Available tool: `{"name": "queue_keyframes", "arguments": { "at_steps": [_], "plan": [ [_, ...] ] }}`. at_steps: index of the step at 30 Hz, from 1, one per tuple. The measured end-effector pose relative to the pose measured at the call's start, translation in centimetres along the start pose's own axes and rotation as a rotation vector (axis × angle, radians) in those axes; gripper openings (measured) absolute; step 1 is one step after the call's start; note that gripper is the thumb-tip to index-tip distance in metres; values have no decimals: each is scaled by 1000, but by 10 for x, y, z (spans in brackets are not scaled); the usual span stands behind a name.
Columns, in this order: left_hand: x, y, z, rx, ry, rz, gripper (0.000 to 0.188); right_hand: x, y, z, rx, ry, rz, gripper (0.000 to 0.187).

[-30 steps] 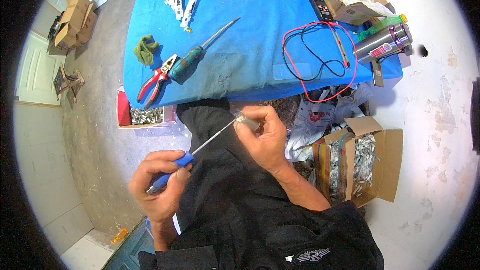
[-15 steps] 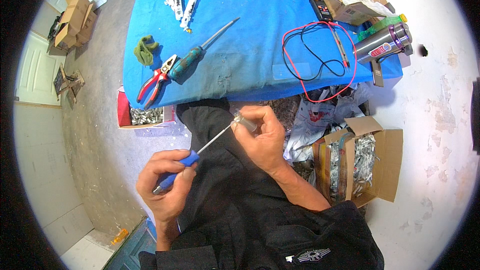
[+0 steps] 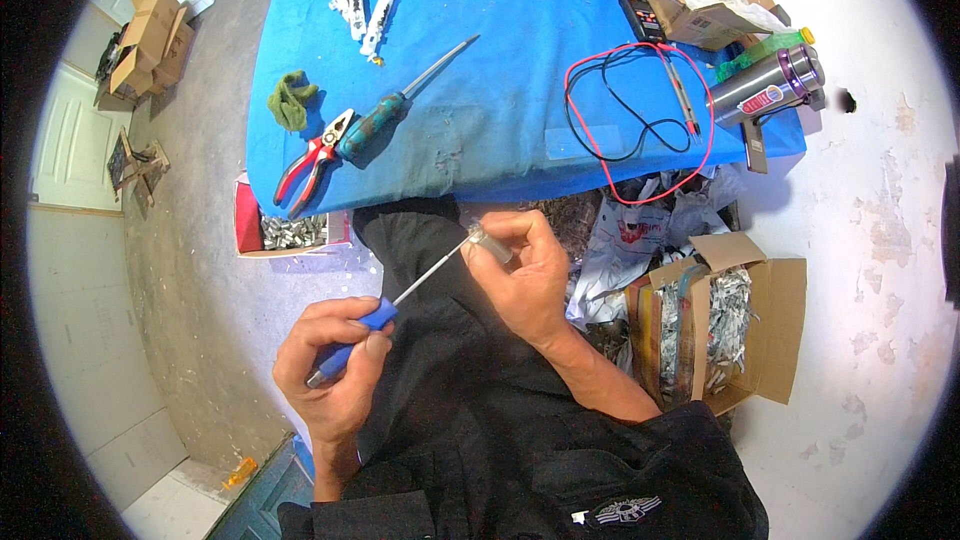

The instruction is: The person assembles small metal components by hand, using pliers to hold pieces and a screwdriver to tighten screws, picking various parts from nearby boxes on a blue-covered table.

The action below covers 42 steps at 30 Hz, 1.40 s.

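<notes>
My left hand (image 3: pixel 335 355) is wrapped round the blue handle of a screwdriver (image 3: pixel 424 280), whose thin metal shaft slants up to the right. The tip meets the end of a small pale, silvery cylinder (image 3: pixel 492 244), pinched between the thumb and fingers of my right hand (image 3: pixel 528 285). What kind of piece it is, I cannot make out. Both hands are over my dark clothing, just short of the table's near edge. On the blue-covered table (image 3: pixel 490 110), red-handled pliers (image 3: pixel 318 158) lie beside a larger teal-handled screwdriver (image 3: pixel 375 125) and a green cloth (image 3: pixel 292 100).
Several white strip-like parts (image 3: pixel 378 20) lie far left on the table. A meter (image 3: pixel 640 15) with red and black leads and a steel flask (image 3: pixel 760 90) are at the right. Below stand a box of small metal cylinders (image 3: pixel 292 233) and a carton of shreds (image 3: pixel 775 330).
The small cylinder has turned slightly in my right fingers. Both hands stay in nearly the same place, with the screwdriver still against it.
</notes>
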<state>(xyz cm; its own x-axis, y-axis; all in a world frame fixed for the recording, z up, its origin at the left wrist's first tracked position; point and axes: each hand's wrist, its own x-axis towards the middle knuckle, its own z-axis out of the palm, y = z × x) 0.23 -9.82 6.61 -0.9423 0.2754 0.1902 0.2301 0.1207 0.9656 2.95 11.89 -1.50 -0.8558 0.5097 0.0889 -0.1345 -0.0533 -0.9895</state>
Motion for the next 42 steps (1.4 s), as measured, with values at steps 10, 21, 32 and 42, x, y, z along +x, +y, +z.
{"name": "queue_keyframes", "arguments": {
  "at_steps": [10,21,32,42],
  "plan": [
    [0,12,11,139,67,-56,16,2,10,-2,-254,55,-214,26],
    [-13,17,26,272,92,-9,16,3,5,-8,-536,12,-420,24],
    [2,-1,11,148,-10,-62,11,5,5,-22,-354,-20,-154,25],
    [23,-18,-21,-150,-50,-200,10,4,-2,-33,-4,-223,237,25]
  ]
}}
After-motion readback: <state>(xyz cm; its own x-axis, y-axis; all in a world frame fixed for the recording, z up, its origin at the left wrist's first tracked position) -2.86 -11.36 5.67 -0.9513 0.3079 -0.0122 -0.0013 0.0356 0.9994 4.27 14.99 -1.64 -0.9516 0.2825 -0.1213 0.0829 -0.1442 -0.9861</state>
